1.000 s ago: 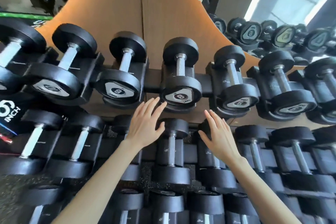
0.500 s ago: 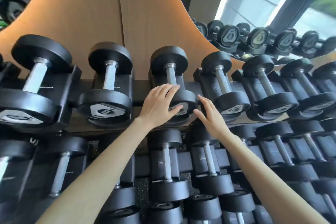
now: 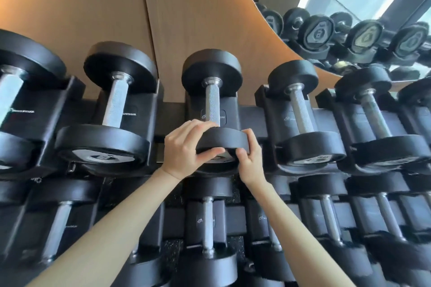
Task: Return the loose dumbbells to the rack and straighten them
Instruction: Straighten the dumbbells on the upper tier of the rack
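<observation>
A black dumbbell (image 3: 212, 105) with a knurled steel handle lies in its cradle in the middle of the top row of the rack (image 3: 253, 112). My left hand (image 3: 186, 149) grips the left side of its near head, fingers curled over the top and thumb under the face. My right hand (image 3: 249, 158) grips the right side of the same head, fingers wrapped round the rim. The label face of that head is mostly hidden by my hands.
More black dumbbells fill the top row, one to the left (image 3: 112, 114) and one to the right (image 3: 303, 119), and a lower row (image 3: 207, 226) sits below. A wooden wall panel (image 3: 116, 7) stands behind the rack. A mirror (image 3: 349, 30) at the upper right reflects dumbbells.
Both hands rose from below the top row to the middle dumbbell's near head and closed on it from either side. The view moved closer to the rack.
</observation>
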A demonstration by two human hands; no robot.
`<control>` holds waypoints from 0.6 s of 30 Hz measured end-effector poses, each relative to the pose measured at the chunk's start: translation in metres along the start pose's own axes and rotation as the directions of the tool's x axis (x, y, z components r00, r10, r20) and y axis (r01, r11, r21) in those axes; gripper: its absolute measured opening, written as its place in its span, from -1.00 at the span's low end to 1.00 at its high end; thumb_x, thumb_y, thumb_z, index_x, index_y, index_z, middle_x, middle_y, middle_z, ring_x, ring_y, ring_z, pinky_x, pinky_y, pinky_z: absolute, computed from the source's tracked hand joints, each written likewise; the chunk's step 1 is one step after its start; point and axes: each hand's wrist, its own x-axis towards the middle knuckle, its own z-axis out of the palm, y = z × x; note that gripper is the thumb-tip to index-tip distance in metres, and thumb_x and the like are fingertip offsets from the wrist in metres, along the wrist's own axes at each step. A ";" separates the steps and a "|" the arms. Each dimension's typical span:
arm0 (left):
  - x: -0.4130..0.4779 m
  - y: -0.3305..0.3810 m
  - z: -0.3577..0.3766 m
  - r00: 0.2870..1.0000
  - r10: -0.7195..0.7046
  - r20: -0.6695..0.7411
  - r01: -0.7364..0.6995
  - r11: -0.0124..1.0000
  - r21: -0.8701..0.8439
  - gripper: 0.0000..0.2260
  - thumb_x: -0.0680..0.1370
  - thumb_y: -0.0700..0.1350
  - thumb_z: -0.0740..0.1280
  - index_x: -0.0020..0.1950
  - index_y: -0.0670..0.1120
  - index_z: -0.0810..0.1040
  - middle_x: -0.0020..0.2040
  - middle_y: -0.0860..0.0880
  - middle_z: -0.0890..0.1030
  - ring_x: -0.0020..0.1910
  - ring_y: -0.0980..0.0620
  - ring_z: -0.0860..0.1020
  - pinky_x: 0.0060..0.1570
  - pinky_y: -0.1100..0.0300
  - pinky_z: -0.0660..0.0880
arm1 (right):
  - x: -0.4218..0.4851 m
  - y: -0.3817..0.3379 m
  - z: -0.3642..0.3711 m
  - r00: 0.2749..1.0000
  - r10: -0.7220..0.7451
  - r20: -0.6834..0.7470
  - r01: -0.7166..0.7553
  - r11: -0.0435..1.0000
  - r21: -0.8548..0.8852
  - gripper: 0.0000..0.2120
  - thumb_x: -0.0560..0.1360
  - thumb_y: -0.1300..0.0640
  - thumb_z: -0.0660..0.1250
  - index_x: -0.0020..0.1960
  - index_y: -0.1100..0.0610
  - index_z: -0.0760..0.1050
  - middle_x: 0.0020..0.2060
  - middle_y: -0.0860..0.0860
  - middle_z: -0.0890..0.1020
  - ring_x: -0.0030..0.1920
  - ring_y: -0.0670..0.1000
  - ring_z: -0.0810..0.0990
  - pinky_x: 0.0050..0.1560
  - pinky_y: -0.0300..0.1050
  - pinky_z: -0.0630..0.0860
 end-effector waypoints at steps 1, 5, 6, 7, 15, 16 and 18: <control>-0.003 -0.002 0.001 0.999 -0.027 -0.022 0.026 0.999 -0.035 -0.51 0.55 0.23 0.20 0.05 -0.20 0.58 -0.10 -0.10 0.63 -0.12 -0.03 0.58 -0.03 0.19 0.50 | 0.002 -0.004 -0.001 1.000 -0.004 0.014 0.004 1.000 -0.031 -0.92 0.34 0.03 0.20 -0.18 -0.03 0.34 -0.36 -0.19 0.44 -0.35 -0.18 0.34 -0.33 -0.30 0.32; -0.021 -0.007 0.009 0.977 -0.186 -0.104 0.170 0.975 -0.147 -0.48 0.57 0.27 0.08 0.09 -0.17 0.48 -0.08 -0.15 0.60 -0.07 -0.02 0.53 0.05 0.29 0.41 | 0.010 -0.023 -0.010 0.991 -0.052 0.120 0.095 0.917 -0.387 -0.55 0.35 -0.25 0.22 -0.17 0.16 0.30 -0.29 0.04 0.41 -0.28 -0.02 0.35 -0.27 -0.13 0.29; -0.026 -0.009 0.011 0.964 -0.228 -0.136 0.204 0.964 -0.170 -0.47 0.57 0.28 0.05 0.09 -0.17 0.48 -0.05 -0.14 0.59 -0.05 -0.02 0.53 0.05 0.25 0.42 | 0.012 -0.030 -0.010 0.986 -0.060 0.154 0.128 0.866 -0.483 -0.51 0.35 -0.29 0.20 -0.16 0.17 0.30 -0.27 0.05 0.42 -0.25 0.02 0.37 -0.25 -0.09 0.30; -0.030 -0.011 0.014 0.948 -0.266 -0.175 0.232 0.954 -0.191 -0.46 0.58 0.28 0.02 0.09 -0.16 0.48 -0.02 -0.10 0.58 -0.03 -0.02 0.52 0.05 0.21 0.42 | 0.014 -0.038 -0.008 0.981 -0.060 0.185 0.156 0.810 -0.565 -0.47 0.35 -0.33 0.19 -0.15 0.17 0.31 -0.26 0.06 0.43 -0.23 0.05 0.38 -0.24 -0.06 0.31; -0.049 -0.011 0.037 0.705 -0.615 -0.353 0.489 0.782 -0.386 -0.74 0.54 -0.07 0.09 0.13 -0.07 0.47 0.06 0.01 0.50 0.09 0.25 0.44 0.11 0.17 0.41 | 0.025 -0.083 0.018 0.957 -0.058 0.285 0.289 0.297 -0.910 -0.15 0.26 -0.51 -0.19 0.01 0.19 0.40 -0.22 0.12 0.51 -0.18 0.17 0.49 -0.25 -0.07 0.26; -0.051 -0.009 0.036 0.677 -0.655 -0.336 0.529 0.750 -0.397 -0.71 0.48 -0.13 0.08 0.14 -0.08 0.46 0.06 0.00 0.49 0.10 0.31 0.42 0.13 0.25 0.38 | 0.025 -0.084 0.020 0.952 -0.066 0.299 0.305 0.261 -0.916 -0.15 0.26 -0.51 -0.20 0.00 0.18 0.41 -0.23 0.11 0.51 -0.20 0.17 0.49 -0.26 -0.08 0.25; -0.053 -0.006 0.032 0.700 -0.665 -0.259 0.564 0.738 -0.370 -0.64 0.43 -0.18 0.06 0.18 -0.11 0.46 0.09 0.03 0.47 0.12 0.37 0.38 0.16 0.39 0.30 | 0.023 -0.083 0.018 0.952 -0.069 0.299 0.306 0.278 -0.910 -0.26 0.32 -0.49 -0.09 -0.04 0.16 0.38 -0.22 0.08 0.51 -0.18 0.14 0.49 -0.26 -0.07 0.27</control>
